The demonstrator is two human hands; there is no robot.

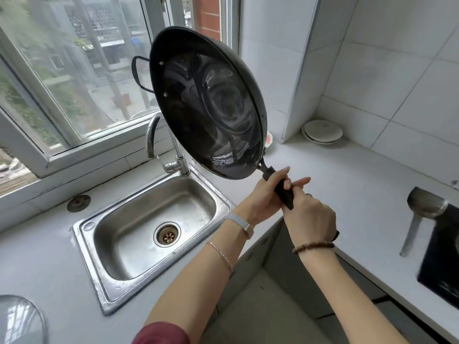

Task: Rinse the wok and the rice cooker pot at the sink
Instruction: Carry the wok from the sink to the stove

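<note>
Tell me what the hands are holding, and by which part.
The left hand and the right hand both grip the wok by its long dark handle, with the wok tilted up on edge.

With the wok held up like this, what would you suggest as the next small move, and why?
Probably ease the wok left and down over the sink. The left hand and right hand both grip its handle, the wok is steeply tilted, and its wet lower rim hangs near the sink's right edge, so drips could reach the countertop.
</note>
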